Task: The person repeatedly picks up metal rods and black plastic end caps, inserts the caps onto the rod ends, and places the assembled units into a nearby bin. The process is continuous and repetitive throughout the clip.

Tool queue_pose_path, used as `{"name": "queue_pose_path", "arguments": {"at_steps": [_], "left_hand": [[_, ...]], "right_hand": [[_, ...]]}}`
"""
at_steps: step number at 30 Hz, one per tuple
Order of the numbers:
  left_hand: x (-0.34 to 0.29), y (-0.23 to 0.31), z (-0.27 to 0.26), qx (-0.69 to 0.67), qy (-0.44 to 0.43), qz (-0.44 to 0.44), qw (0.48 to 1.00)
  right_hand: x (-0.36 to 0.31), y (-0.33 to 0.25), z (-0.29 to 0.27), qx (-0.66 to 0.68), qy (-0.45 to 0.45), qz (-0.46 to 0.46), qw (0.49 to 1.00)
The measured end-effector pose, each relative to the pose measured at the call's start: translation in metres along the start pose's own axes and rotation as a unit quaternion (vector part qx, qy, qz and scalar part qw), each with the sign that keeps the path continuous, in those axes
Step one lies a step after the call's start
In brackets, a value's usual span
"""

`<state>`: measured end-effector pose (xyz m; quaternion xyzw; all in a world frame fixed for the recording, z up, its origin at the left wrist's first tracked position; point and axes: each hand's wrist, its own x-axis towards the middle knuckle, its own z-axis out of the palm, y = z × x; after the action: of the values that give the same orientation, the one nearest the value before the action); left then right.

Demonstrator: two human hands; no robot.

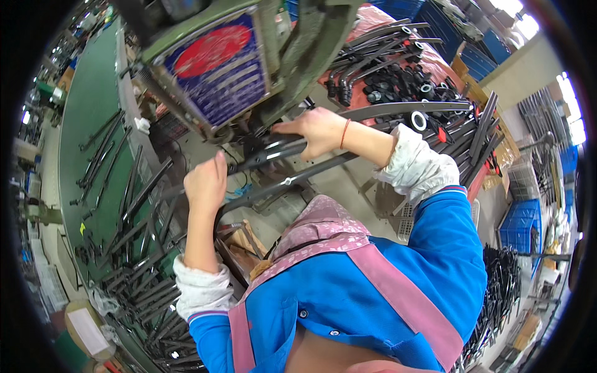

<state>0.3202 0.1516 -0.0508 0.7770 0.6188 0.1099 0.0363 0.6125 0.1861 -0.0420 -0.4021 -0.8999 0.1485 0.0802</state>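
Observation:
A black metal tube frame (264, 155) lies slantwise before me, under the head of a green press-like machine (314, 62). My left hand (206, 181) is closed around its left part, thumb upward. Close to the machine's working end, my right hand (316, 132) is closed on the upper tube, its fingertips reaching toward the dark tooling. That tooling partly hides the contact point. A second tube (292, 180) with a bright rivet-like spot runs below, nearer my body. Whether both tubes are joined, I cannot tell.
Beside me on the left runs a green-topped bench (93, 137) with several black tubes. More tubes (146, 292) are heaped at lower left. On the right, a red-covered table (373, 18) carries black fittings (398, 84) and curved tubes. A blue crate (521, 225) stands farther right.

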Motion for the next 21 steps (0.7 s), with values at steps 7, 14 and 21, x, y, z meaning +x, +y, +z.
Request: {"name": "queue_pose_path", "arguments": {"at_steps": [7,14,21], "left_hand": [[-0.060,0.042,0.011,-0.250,-0.197,0.048,0.947],[-0.067,0.093,0.089,-0.245,-0.243,0.009,0.938],[-0.038,0.151,0.095,-0.162,-0.279,-0.005,0.947]], "right_hand": [[-0.060,-0.030,0.018,0.018,-0.125,0.009,0.992],[-0.101,0.024,0.032,0.027,-0.226,0.004,0.974],[-0.124,0.157,0.041,0.035,-0.088,0.147,0.985]]}}
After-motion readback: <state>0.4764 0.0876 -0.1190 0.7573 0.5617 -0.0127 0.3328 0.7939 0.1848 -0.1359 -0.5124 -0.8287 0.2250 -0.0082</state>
